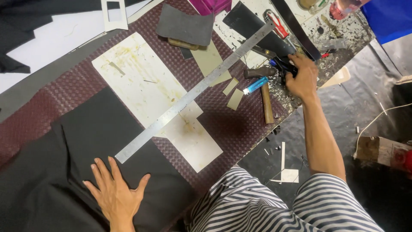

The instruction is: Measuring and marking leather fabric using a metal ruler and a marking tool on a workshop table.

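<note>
In the head view, a maroon textured mat (240, 129) covers the work surface, and a stained cream cardboard template (150, 94) lies across its middle. A long steel ruler (195, 92) runs diagonally over that template, from near the black sheet up toward the far right. Beside the ruler's far half lie a wooden-handled hammer (265, 92), a blue lighter (255, 85) and two small tan card offcuts (233, 92). A grey piece of material (185, 26) sits at the far edge, with red-handled pliers (278, 25) further right on a paint-spattered board (343, 32). The black sheet (111, 141) is large, matte and flat, spread at the near left of the mat and hanging over its near edge. The left hand (116, 193) rests palm down on it, fingers spread wide and flat, gripping nothing. The right hand (302, 77) reaches to the far right among the clutter, fingers curled onto dark scissors (283, 66) with black handles, though how firmly it holds them I cannot tell. Striped shorts (257, 206) show at the near edge.
</note>
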